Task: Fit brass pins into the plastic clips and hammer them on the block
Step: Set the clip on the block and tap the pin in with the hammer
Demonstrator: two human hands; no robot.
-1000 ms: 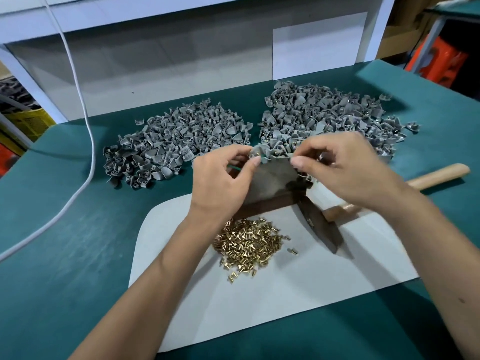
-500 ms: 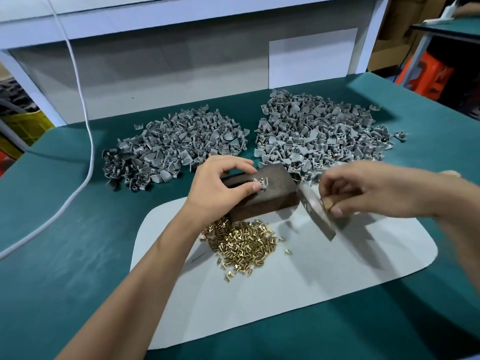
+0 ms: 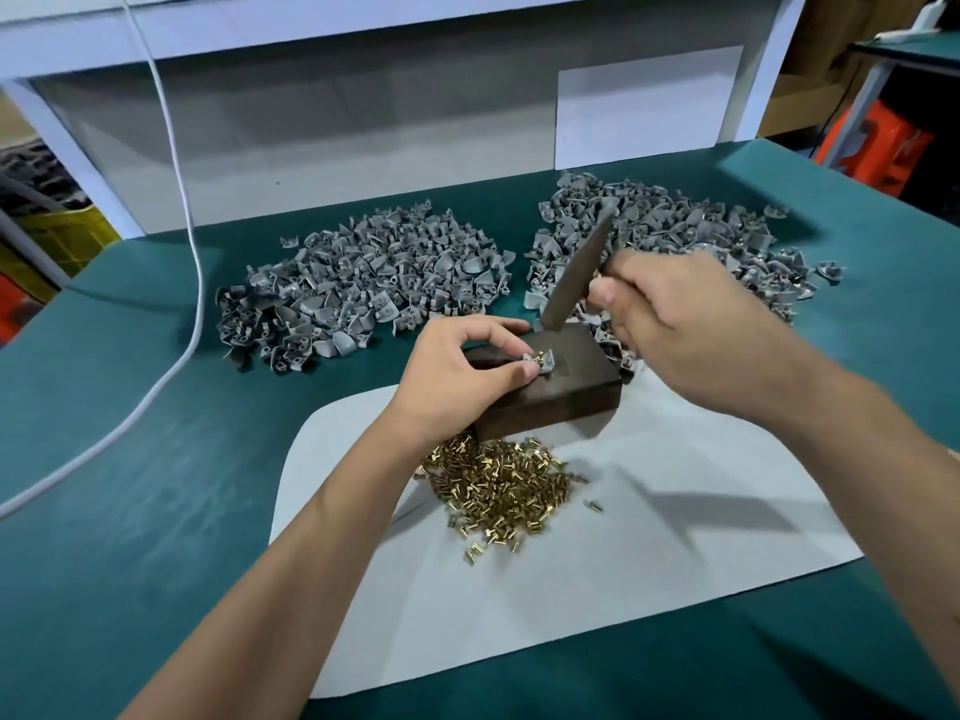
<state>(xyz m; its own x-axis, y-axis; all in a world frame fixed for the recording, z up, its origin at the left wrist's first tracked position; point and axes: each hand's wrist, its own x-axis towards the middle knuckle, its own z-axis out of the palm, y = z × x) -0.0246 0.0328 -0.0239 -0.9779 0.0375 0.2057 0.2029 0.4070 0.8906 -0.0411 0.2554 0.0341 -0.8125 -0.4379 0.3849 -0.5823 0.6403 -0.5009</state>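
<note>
Since half a second ago the right hand has lifted the dark steel hammer head off the white paper sheet; it is now raised, tilted, with its lower end just above the far edge of the dark brown wooden block. That hand is curled closed round the handle, which its fingers hide.

Step in hand, as judged: striking. One small grey plastic clip with a brass pin standing in it sits on the block's top face. The left hand pinches the clip between thumb and forefinger at its nine o'clock side, the other fingers curled over the block's edge.

Next move calls for a short, square blow on the pin head, clear of the fingertips touching the clip.

Supply noted: loose brass pins at six o'clock of the block; grey clip heaps at eleven o'clock and one o'clock.
</note>
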